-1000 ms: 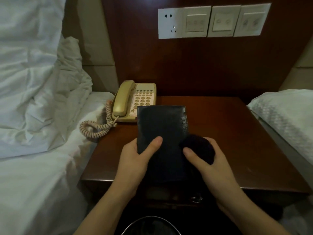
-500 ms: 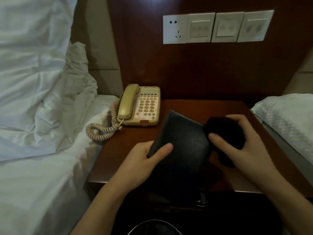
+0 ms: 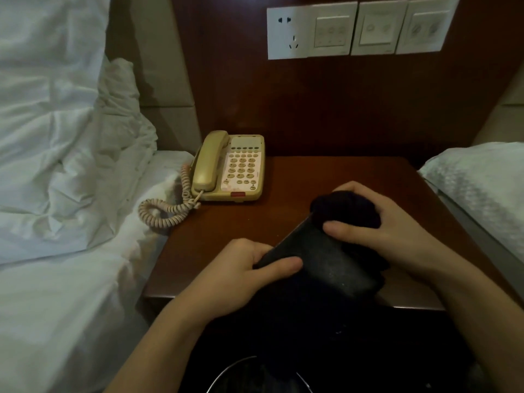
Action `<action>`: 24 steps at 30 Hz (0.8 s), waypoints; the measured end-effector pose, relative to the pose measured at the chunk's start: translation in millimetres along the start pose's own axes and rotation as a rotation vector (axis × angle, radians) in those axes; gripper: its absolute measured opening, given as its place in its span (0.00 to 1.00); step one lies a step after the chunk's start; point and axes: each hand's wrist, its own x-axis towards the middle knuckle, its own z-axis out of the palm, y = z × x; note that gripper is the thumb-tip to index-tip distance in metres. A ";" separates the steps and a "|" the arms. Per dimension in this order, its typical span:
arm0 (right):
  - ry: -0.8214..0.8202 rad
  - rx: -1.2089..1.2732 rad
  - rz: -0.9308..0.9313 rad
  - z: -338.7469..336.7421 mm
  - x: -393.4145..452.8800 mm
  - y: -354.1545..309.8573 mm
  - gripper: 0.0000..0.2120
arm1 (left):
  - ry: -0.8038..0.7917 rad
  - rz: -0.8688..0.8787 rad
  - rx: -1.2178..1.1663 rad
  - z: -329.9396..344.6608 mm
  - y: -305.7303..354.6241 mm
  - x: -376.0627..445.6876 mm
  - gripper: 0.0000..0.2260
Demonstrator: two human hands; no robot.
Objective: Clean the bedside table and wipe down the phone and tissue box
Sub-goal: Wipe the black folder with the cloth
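Observation:
A black leather tissue box point(image 3: 326, 265) is held tilted above the front of the dark wooden bedside table point(image 3: 326, 177). My left hand point(image 3: 243, 276) grips its near left edge, thumb on top. My right hand point(image 3: 377, 225) grips a bunched dark cloth point(image 3: 346, 208) and presses it against the far upper end of the box. A beige corded phone point(image 3: 229, 168) sits at the table's back left, handset on its cradle, with its coiled cord point(image 3: 167, 208) hanging over the left edge onto the bed.
A bed with rumpled white sheets point(image 3: 62, 165) lies to the left, and a second white mattress point(image 3: 482, 188) borders the table's right side. Wall sockets and switch panels point(image 3: 357, 29) sit on the wooden panel behind. A round dark bin rim point(image 3: 255, 373) shows below the table front.
The tissue box has been turned from flat and upright to tilted rightward. My right hand with the cloth moved from the box's near right side up to its far end.

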 end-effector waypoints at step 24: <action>0.459 0.164 0.291 12.5 -11.8 19.2 0.18 | 0.236 -0.061 -0.069 -4.5 -3.8 4.1 0.16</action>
